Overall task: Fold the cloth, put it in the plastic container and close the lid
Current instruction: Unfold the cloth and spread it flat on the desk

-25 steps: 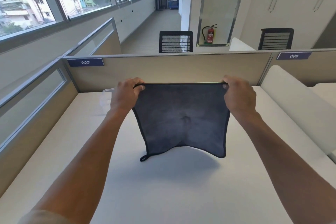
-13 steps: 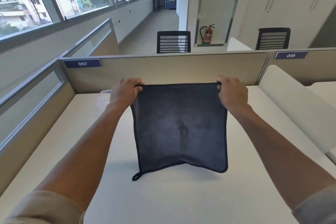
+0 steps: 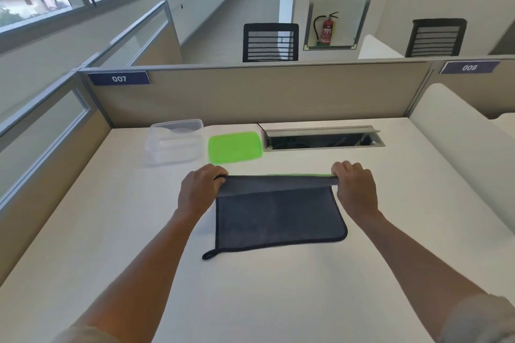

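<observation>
A dark grey cloth [image 3: 278, 217] with black trim and a hanging loop at its near left corner lies on the white desk. Its far edge is lifted and curls toward me, showing a green underside. My left hand [image 3: 199, 192] pinches the far left corner and my right hand [image 3: 354, 189] pinches the far right corner. A clear plastic container [image 3: 174, 142] stands open at the back left of the desk. Its bright green lid [image 3: 235, 147] lies flat just to the right of it.
An open cable tray [image 3: 323, 138] is sunk into the desk [image 3: 250, 301] behind the cloth, right of the lid. Beige partition panels [image 3: 264, 95] wall the desk at the back and left. A white rounded divider [image 3: 462, 142] borders the right side.
The cloth hung in the air from both hands; it now lies on the desk with its lower part flat. My hands have come down and nearer, and the container and lid have come into sight.
</observation>
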